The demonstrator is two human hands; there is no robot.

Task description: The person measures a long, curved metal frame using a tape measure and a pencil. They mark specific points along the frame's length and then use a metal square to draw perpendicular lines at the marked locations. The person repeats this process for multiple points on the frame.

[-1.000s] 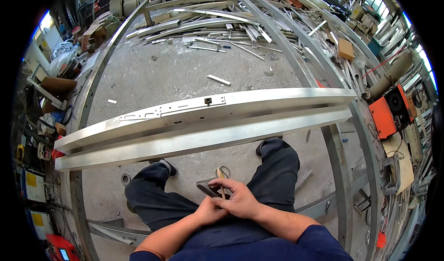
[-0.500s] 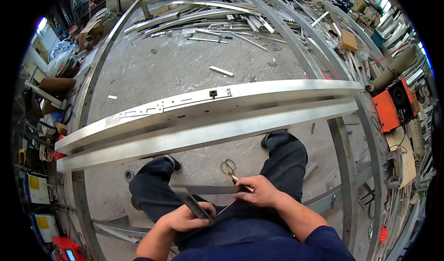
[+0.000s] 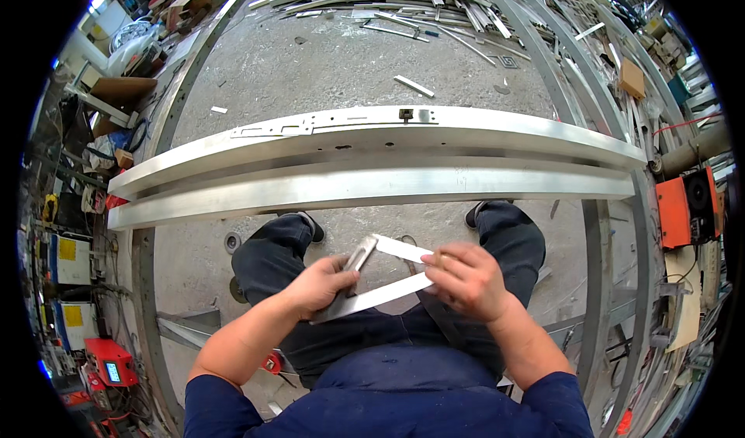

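Flat silvery metal strips (image 3: 388,294), smooth, between both hands' fingers (image 3: 341,267).

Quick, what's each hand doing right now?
Left hand: closed, holding the long flat metal strip.
Right hand: closed, holding the shorter metal strip.

Grey concrete floor (image 3: 326,73), strewn metal offcuts (image 3: 413,86), long aluminium profiles (image 3: 372,162) across a steel frame (image 3: 601,236).

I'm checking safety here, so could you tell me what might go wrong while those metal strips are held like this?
Both bare hands, left hand and right hand, grip thin metal strips, so raw edges might cut the fingers. The loose scraps on the concrete floor could trip someone.
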